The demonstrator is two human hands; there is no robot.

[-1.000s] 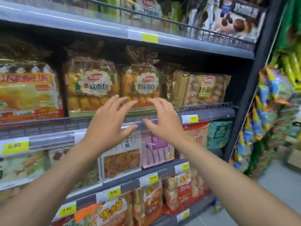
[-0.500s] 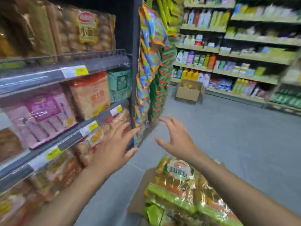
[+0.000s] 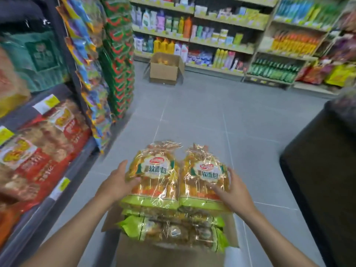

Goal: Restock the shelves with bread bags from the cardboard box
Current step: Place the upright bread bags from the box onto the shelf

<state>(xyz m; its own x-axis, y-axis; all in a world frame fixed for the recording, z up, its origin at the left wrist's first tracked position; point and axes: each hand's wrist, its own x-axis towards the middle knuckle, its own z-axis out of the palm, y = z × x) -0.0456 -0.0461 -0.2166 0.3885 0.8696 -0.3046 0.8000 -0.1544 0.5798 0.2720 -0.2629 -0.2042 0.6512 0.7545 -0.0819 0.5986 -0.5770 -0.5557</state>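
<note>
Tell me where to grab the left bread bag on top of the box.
Take the left bread bag by its outer long edge at mid-body, from the left, where the left hand already rests; it lies flat, pressed against its neighbour.

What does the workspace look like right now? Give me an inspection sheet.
Surface: grey tiled floor, bare in the aisle.
Job's things: open box at the feet, stacked with bread bags; top two, left bag and right bag, lie side by side.
Clutter: second box on the floor by the far shelves.
Hands: left hand on the left bag's outer side; right hand on the right bag's outer side, fingers over its front.
Cables: nothing seen.
Surroundings: snack shelf to the left, bottle shelves ahead, dark unit to the right.
</note>
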